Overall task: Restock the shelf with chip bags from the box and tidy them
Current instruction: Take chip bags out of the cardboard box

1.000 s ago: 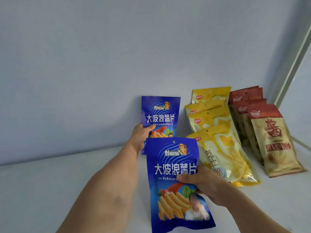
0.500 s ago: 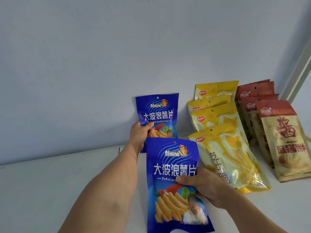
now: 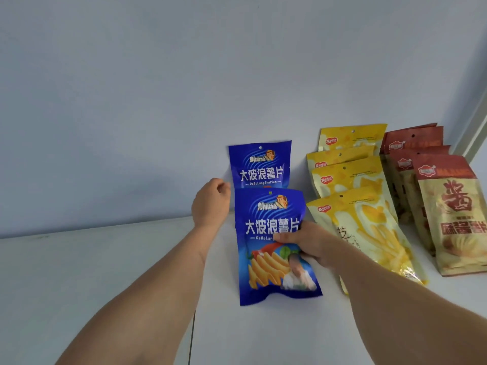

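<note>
Two blue chip bags are on the white shelf [image 3: 105, 272]. The rear blue bag [image 3: 259, 167] stands upright against the back wall. In front of it is the front blue bag [image 3: 268, 225], upright and covering the rear bag's lower half. My right hand [image 3: 311, 243] grips the front bag at its right edge, thumb across the print. My left hand [image 3: 210, 204] is curled just left of the rear bag's edge. Its thumb is beside that edge and its fingertips are hidden, so I cannot tell if it holds the bag.
A row of several yellow chip bags [image 3: 369, 225] leans back just right of the blue ones. Several red-brown bags [image 3: 453, 206] stand further right, by a white upright post [image 3: 474, 138]. A seam [image 3: 193, 325] crosses the shelf.
My right hand has moved the front blue bag up and back against the rear bag. My left thumb has come off the rear bag's front, and the hand now sits beside its edge.
</note>
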A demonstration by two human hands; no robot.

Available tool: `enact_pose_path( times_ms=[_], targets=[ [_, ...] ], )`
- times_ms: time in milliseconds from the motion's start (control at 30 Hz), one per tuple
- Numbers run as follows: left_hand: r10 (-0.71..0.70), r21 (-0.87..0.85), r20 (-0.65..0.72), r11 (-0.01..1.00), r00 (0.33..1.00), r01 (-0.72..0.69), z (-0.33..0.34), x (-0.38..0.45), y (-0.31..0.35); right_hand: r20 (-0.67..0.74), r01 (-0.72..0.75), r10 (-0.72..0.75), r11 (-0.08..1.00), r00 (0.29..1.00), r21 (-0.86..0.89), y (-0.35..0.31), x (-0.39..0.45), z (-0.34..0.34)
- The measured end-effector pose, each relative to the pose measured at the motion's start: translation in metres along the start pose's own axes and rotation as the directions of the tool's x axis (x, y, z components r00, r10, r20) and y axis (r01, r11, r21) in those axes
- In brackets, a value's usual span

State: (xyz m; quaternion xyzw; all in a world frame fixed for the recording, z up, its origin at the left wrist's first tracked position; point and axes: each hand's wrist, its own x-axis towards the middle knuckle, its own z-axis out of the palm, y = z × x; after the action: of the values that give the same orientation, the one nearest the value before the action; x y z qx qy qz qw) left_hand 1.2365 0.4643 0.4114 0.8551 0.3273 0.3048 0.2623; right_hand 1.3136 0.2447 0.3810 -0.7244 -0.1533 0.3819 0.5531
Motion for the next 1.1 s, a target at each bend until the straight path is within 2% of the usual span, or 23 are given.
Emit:
enact_pose_path(
  times_ms=[100,167,267,400,500,733,933,967,1000,1033,1100],
  targets=[
    [0.202,0.094,0.045,0.974,0.978,-0.206,-0.010,-0.022,0.002,-0.062,0.034,-0.037,0.998,0.997,-0.051,-0.017,0.021,0.008],
    [0.281,0.116,0.098,0.950,0.955,-0.291,-0.011,-0.032,-0.001,-0.089,0.052,-0.057,0.997,0.994,-0.059,-0.025,0.032,0.012],
    [0.351,0.188,0.163,0.907,0.922,-0.378,-0.009,-0.041,-0.010,-0.153,0.060,-0.074,0.993,0.985,-0.097,-0.027,0.046,0.016],
    [0.378,0.232,0.242,0.872,0.894,-0.432,-0.003,-0.042,-0.017,-0.252,0.038,-0.109,0.961,0.962,-0.274,-0.025,0.063,0.017],
    [0.371,0.230,0.266,0.872,0.890,-0.433,0.003,-0.040,-0.021,-0.292,0.032,-0.154,0.923,0.944,-0.383,-0.023,0.072,0.018],
    [0.275,0.241,0.264,0.909,0.924,-0.340,0.000,-0.048,-0.033,-0.373,0.007,-0.200,0.889,0.906,-0.459,-0.032,0.082,0.023],
    [0.116,0.355,0.203,0.917,0.972,-0.183,-0.033,-0.078,-0.037,-0.461,-0.052,-0.133,0.928,0.877,-0.368,-0.054,0.056,0.035],
    [0.091,0.379,0.194,0.911,0.977,-0.160,-0.041,-0.085,-0.039,-0.466,-0.056,-0.151,0.915,0.872,-0.400,-0.058,0.048,0.039],
    [0.067,0.408,0.185,0.902,0.980,-0.139,-0.050,-0.093,-0.040,-0.459,-0.068,-0.201,0.861,0.865,-0.504,-0.060,0.038,0.043],
    [0.049,0.444,0.177,0.887,0.983,-0.125,-0.060,-0.103,-0.042,-0.440,-0.086,-0.279,0.758,0.854,-0.647,-0.061,0.025,0.048],
    [0.041,0.543,0.165,0.831,0.985,-0.125,-0.081,-0.127,-0.043,-0.333,-0.074,-0.463,0.493,0.821,-0.867,-0.057,-0.007,0.061]
  ],
)
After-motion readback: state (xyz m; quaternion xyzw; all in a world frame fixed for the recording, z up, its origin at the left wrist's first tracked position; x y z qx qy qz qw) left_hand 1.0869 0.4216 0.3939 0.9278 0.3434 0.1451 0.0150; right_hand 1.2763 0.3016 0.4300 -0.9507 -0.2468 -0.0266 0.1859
